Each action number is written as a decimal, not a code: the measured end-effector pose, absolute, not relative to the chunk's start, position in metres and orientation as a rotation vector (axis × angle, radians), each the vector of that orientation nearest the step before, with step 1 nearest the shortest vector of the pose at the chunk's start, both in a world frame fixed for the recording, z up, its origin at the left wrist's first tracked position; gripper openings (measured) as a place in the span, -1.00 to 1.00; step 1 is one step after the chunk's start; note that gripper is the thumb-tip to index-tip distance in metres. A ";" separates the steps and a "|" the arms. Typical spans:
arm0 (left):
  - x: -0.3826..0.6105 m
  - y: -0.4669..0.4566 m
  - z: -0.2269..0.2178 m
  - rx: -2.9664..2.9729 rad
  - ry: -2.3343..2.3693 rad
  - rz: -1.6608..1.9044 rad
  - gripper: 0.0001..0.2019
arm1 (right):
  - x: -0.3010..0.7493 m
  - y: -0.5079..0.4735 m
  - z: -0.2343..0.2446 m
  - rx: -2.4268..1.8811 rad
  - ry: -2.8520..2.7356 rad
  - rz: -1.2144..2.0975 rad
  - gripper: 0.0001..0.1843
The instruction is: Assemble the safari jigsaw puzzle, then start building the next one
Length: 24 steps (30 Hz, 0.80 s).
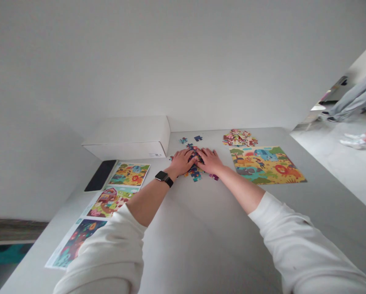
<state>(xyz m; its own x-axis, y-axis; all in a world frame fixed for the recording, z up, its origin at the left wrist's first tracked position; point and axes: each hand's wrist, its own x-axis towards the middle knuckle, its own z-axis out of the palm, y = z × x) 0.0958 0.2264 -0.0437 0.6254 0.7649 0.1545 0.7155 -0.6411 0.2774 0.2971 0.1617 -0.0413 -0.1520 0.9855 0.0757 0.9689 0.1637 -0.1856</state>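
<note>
Both my hands lie on a heap of dark, colourful jigsaw puzzle pieces (pixel 195 173) in the middle of the table. My left hand (pixel 182 161), with a black watch at the wrist, rests with its fingers stretched over the heap's left side. From the right, my right hand (pixel 211 161) spreads its fingers on the other side of the heap. The thumbs come close together over the pieces, and much of the heap is hidden beneath the palms. Two loose pieces, a blue-green one (pixel 183 140) and a dark blue one (pixel 198 138), lie just behind the heap.
An assembled animal puzzle (pixel 267 165) lies at right, with a pile of pinkish pieces (pixel 239 138) behind it. At left are three picture sheets (pixel 129 174), a dark-screened phone (pixel 101 175) and a white box (pixel 128 139) against the wall. Other people's legs (pixel 354 96) show far right.
</note>
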 end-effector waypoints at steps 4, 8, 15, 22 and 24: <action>0.086 0.212 -0.040 2.681 1.191 0.390 -0.42 | 0.302 0.146 -0.039 -1.900 -2.293 0.174 -0.17; 0.088 0.223 -0.032 2.690 1.246 0.441 -0.43 | 0.313 0.157 -0.035 -1.922 -2.217 0.205 -0.20; 0.111 0.290 -0.034 2.697 1.290 0.394 -0.40 | 0.330 0.227 -0.033 -1.884 -2.147 0.175 -0.38; 0.127 0.336 -0.050 2.588 1.369 0.201 -0.32 | 0.323 0.284 -0.034 -1.895 -2.302 0.236 -0.35; 0.125 0.334 -0.054 2.617 1.315 0.179 -0.32 | 0.320 0.284 -0.036 -1.898 -2.357 0.256 -0.34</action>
<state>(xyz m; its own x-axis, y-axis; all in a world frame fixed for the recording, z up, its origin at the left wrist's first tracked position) 0.1252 0.3344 -0.0544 0.5952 0.8034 0.0151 0.7783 -0.5811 0.2378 0.3197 0.2840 -0.0356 -0.2153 0.9763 -0.0242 0.9587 0.2065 -0.1956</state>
